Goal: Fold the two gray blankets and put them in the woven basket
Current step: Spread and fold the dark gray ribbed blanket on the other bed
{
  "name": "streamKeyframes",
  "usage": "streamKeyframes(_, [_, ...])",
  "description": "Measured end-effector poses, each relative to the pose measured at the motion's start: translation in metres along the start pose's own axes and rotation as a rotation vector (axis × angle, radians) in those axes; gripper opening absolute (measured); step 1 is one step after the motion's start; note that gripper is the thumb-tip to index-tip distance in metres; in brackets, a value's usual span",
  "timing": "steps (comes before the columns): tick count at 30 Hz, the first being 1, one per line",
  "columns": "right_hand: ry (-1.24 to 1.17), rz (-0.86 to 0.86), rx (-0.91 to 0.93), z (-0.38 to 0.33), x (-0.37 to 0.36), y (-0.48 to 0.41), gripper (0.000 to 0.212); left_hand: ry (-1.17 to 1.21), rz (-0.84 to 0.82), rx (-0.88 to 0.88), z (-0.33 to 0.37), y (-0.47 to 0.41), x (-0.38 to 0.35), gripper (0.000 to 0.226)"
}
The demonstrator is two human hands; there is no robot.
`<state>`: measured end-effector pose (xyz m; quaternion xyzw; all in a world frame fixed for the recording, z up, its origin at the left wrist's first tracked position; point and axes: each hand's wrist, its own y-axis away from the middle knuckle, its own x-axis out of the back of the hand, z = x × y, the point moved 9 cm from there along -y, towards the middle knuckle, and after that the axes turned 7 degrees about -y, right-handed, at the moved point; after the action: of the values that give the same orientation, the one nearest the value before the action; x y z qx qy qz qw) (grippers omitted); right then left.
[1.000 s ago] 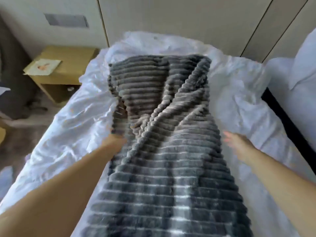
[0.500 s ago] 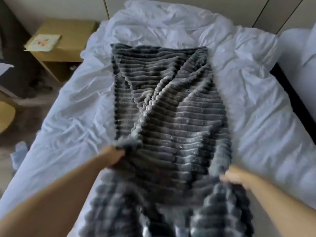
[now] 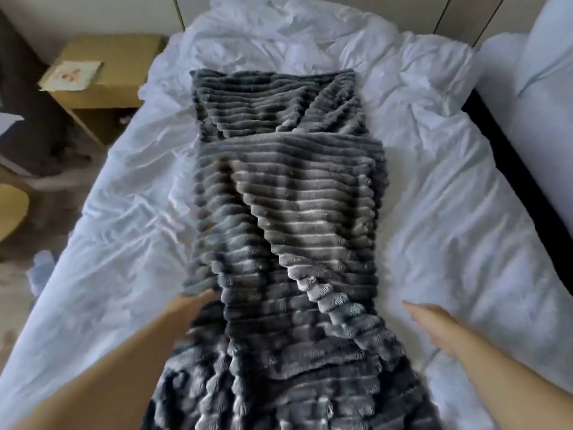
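With its near end thrown over, the gray ribbed blanket [image 3: 288,212] now lies lengthwise mid-bed [image 3: 124,243], the right hand [image 3: 434,324] released at 4 o'clock with fingers spread, and the left hand [image 3: 192,308] at 8 o'clock on its edge, grip too blurred to tell, so further folds likely remain.

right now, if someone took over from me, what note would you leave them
Left hand: at the left edge of the gray blanket; blurred, grip unclear.
Right hand: open, beside the right edge, not touching it.
Done: blanket lies lengthwise on the white duvet, doubled over but rumpled.
Left: finish folding it. The second blanket and woven basket are out of view.
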<state>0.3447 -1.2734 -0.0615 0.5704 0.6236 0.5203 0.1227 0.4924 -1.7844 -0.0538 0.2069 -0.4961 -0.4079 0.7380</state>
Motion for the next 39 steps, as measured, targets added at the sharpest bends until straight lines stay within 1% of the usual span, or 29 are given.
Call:
streamKeyframes(2, [-0.061,-0.093,-0.063,0.048,-0.030,0.008,0.057,-0.069,-0.016,0.111,-0.063,0.007,-0.020,0.048])
streamKeyframes(4, [-0.134,-0.132,-0.047,0.068,-0.055,0.011,0.058,-0.028,-0.040,0.182,-0.105,0.012,-0.034,0.050])
streamKeyframes(5, [-0.151,-0.130,-0.024,0.072,-0.062,0.011,0.053,-0.005,-0.054,0.198,-0.117,0.014,-0.040,0.048])
streamKeyframes(6, [-0.149,-0.135,-0.010,0.071,-0.069,0.012,0.045,-0.036,-0.061,0.197,-0.124,0.015,-0.044,0.046])
streamKeyframes(8, [-0.079,-0.212,0.032,0.061,-0.084,0.014,0.023,-0.256,-0.041,0.134,-0.121,0.012,-0.042,0.045])
streamKeyframes(9, [-0.016,-0.238,0.071,0.051,-0.086,0.014,0.017,-0.354,0.016,0.075,-0.109,0.011,-0.035,0.042])
streamKeyframes(10, [0.006,-0.202,0.132,0.039,-0.081,0.013,0.017,-0.384,0.082,0.010,-0.096,0.010,-0.027,0.037])
streamKeyframes(11, [-0.030,-0.086,0.213,0.024,-0.064,0.011,0.019,-0.330,0.134,-0.041,-0.081,0.011,-0.018,0.030])
streamKeyframes(12, [-0.140,0.084,0.279,0.008,-0.037,0.011,0.020,-0.223,0.186,-0.078,-0.069,0.010,-0.007,0.023])
streamKeyframes(13, [-0.301,0.251,0.318,-0.004,-0.009,0.016,0.020,-0.111,0.260,-0.091,-0.057,0.010,0.006,0.019])
streamKeyframes(14, [-0.446,0.367,0.334,-0.013,0.014,0.022,0.019,-0.026,0.323,-0.087,-0.045,0.010,0.019,0.018])
streamKeyframes(15, [-0.518,0.410,0.337,-0.022,0.026,0.027,0.020,0.035,0.352,-0.084,-0.031,0.010,0.028,0.019])
streamKeyframes(17, [-0.524,0.394,0.378,-0.054,0.038,0.029,0.028,0.136,0.370,-0.139,0.009,0.009,0.041,0.019])
streamKeyframes(20, [-0.468,0.373,0.532,-0.117,0.044,0.039,0.022,0.220,0.431,-0.257,0.070,0.009,0.066,0.024])
streamKeyframes(22, [-0.417,0.398,0.596,-0.139,0.047,0.040,0.023,0.239,0.416,-0.315,0.085,0.005,0.073,0.031])
streamKeyframes(23, [-0.379,0.401,0.577,-0.137,0.045,0.035,0.026,0.212,0.387,-0.313,0.080,0.002,0.072,0.037])
streamKeyframes(24, [-0.324,0.387,0.525,-0.128,0.041,0.028,0.031,0.165,0.345,-0.271,0.067,-0.001,0.067,0.047])
streamKeyframes(26, [-0.158,0.303,0.357,-0.090,0.023,0.012,0.046,0.071,0.241,-0.092,0.019,-0.005,0.051,0.074])
streamKeyframes(27, [-0.061,0.249,0.270,-0.063,0.013,0.005,0.056,0.035,0.192,-0.017,-0.010,-0.004,0.042,0.079])
streamKeyframes(29, [0.078,0.125,0.103,0.003,-0.006,-0.001,0.071,0.028,0.101,0.100,-0.071,0.001,0.022,0.075])
streamKeyframes(30, [0.106,0.057,0.026,0.039,-0.016,-0.001,0.076,0.044,0.050,0.162,-0.103,0.007,0.011,0.071])
streamKeyframes(32, [0.092,-0.046,-0.074,0.106,-0.032,0.006,0.079,0.036,-0.020,0.236,-0.155,0.025,-0.009,0.062])
streamKeyframes(33, [0.056,-0.062,-0.082,0.130,-0.037,0.009,0.077,0.009,-0.035,0.238,-0.173,0.034,-0.015,0.055])
streamKeyframes(34, [0.029,-0.047,-0.066,0.147,-0.039,0.012,0.075,-0.028,-0.044,0.230,-0.188,0.042,-0.020,0.050])
streamKeyframes(36, [0.011,0.057,-0.029,0.168,-0.034,0.019,0.070,-0.086,-0.093,0.231,-0.209,0.058,-0.029,0.045])
streamKeyframes(38, [0.037,0.184,-0.050,0.183,-0.022,0.030,0.069,-0.084,-0.181,0.222,-0.222,0.074,-0.038,0.039])
streamKeyframes(39, [0.066,0.206,-0.081,0.189,-0.020,0.038,0.068,-0.076,-0.212,0.201,-0.225,0.080,-0.041,0.035])
